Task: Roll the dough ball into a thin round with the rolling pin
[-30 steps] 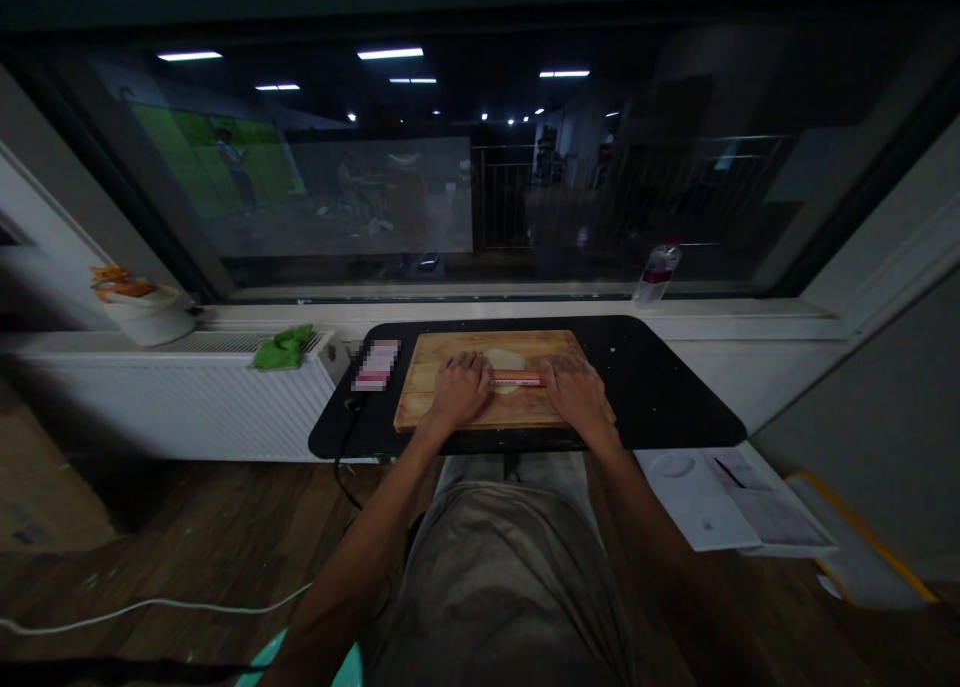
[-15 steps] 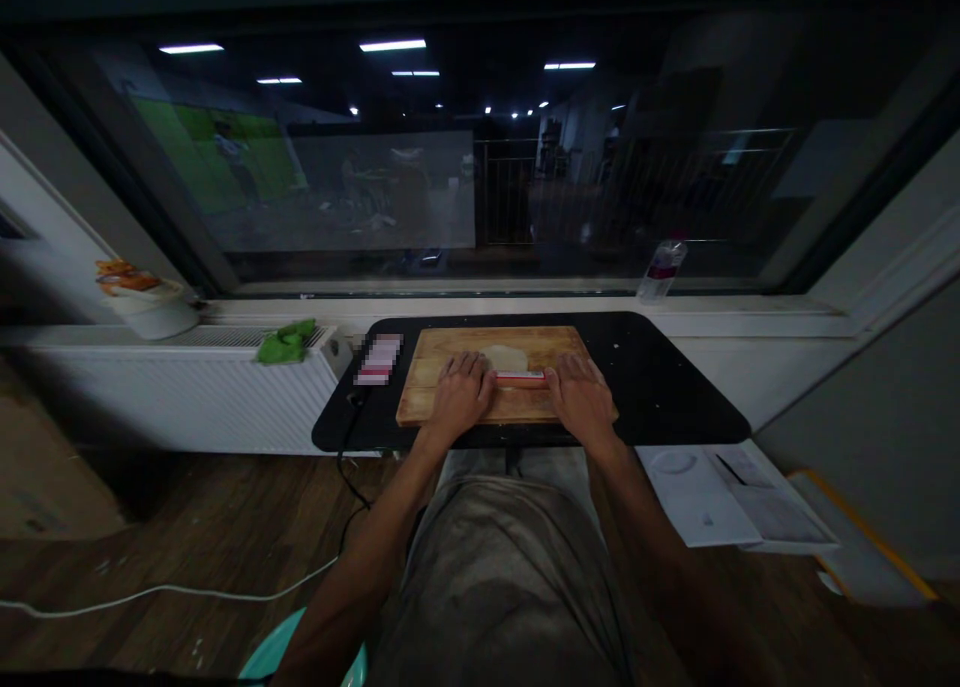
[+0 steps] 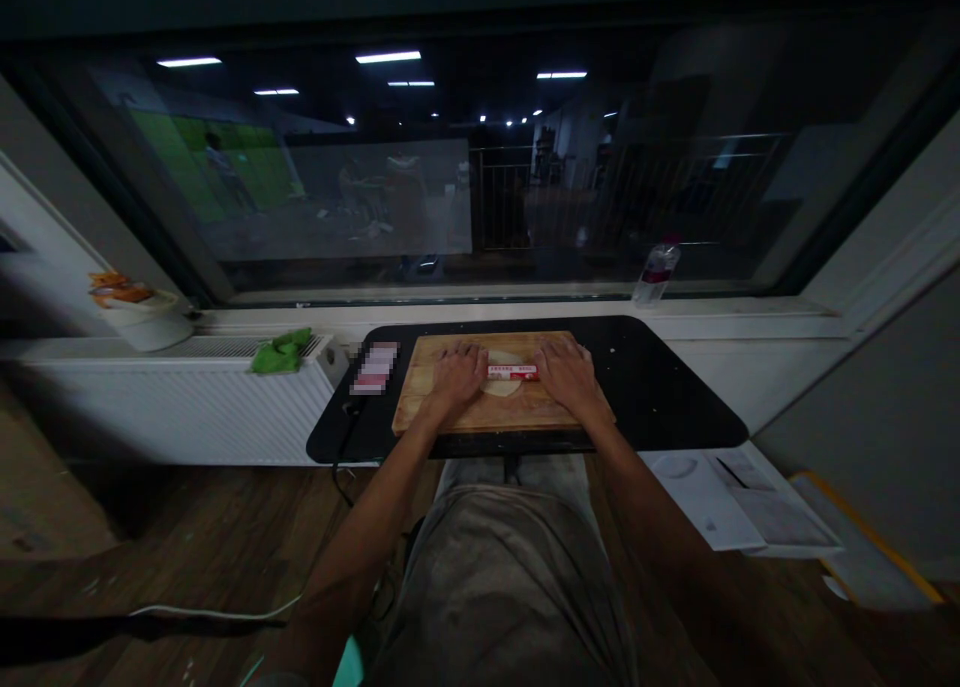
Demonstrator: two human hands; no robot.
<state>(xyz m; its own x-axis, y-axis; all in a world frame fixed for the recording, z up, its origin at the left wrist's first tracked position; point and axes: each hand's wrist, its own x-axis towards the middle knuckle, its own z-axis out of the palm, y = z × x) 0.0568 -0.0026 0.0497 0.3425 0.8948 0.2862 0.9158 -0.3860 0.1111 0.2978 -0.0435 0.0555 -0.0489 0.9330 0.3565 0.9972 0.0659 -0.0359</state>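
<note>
A wooden cutting board [image 3: 487, 417] lies on a black table [image 3: 660, 387] in front of me. A flat pale disc of dough [image 3: 501, 388] rests on the board. Across it lies a rolling pin [image 3: 513, 372] with a red and white middle. My left hand [image 3: 457, 372] lies flat on the pin's left end, fingers stretched forward. My right hand [image 3: 568, 375] lies flat on its right end in the same way. Both palms press down on the pin and hide its ends.
A blurred pink and white packet [image 3: 374, 367] sits left of the board. On the sill stands a plastic bottle [image 3: 656, 272]. A green cloth [image 3: 281, 352] and a white bowl [image 3: 142, 317] rest on the radiator [image 3: 172, 407]. Papers [image 3: 739, 512] lie on the floor at right, a cable [image 3: 217, 612] at left.
Both hands have pushed the rolling pin away from me over the dough. Dough now shows on the near side of the pin too.
</note>
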